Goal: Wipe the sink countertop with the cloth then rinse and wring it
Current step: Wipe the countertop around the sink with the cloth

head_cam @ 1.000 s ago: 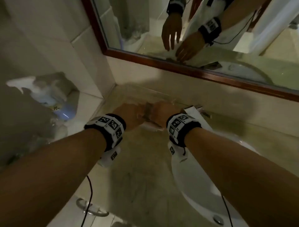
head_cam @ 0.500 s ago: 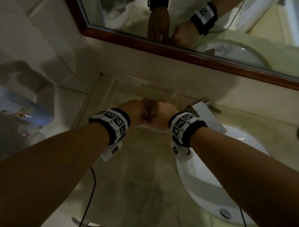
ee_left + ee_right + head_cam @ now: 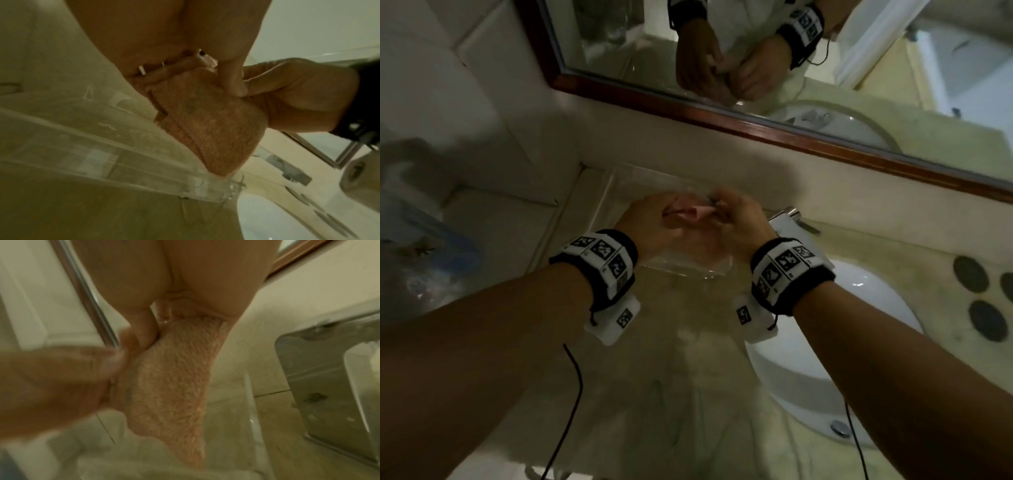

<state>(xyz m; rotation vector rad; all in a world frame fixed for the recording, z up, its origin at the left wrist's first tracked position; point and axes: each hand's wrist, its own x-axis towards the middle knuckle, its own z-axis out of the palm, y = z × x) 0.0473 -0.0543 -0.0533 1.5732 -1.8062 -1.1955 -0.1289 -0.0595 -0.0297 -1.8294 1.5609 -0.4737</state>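
A pink, fuzzy cloth (image 3: 693,212) hangs folded between my two hands, just above a clear plastic tray (image 3: 709,270) at the back of the countertop (image 3: 654,394). My left hand (image 3: 650,222) pinches the cloth's left end and my right hand (image 3: 739,219) grips its right end. In the left wrist view the cloth (image 3: 209,129) droops from my thumb and fingers, with the right hand (image 3: 298,97) holding it from the other side. The right wrist view shows the same cloth (image 3: 174,378) hanging down, the left hand (image 3: 51,386) beside it.
The white sink basin (image 3: 859,308) lies to the right, its chrome faucet (image 3: 791,219) just past my right hand. A wood-framed mirror (image 3: 756,126) runs along the back wall. Three dark round objects (image 3: 969,277) sit at the far right. Blurred items (image 3: 431,246) lie left.
My hands, pressed close together at the tray before, have parted slightly and the pink cloth now shows between them. The head view has shifted.
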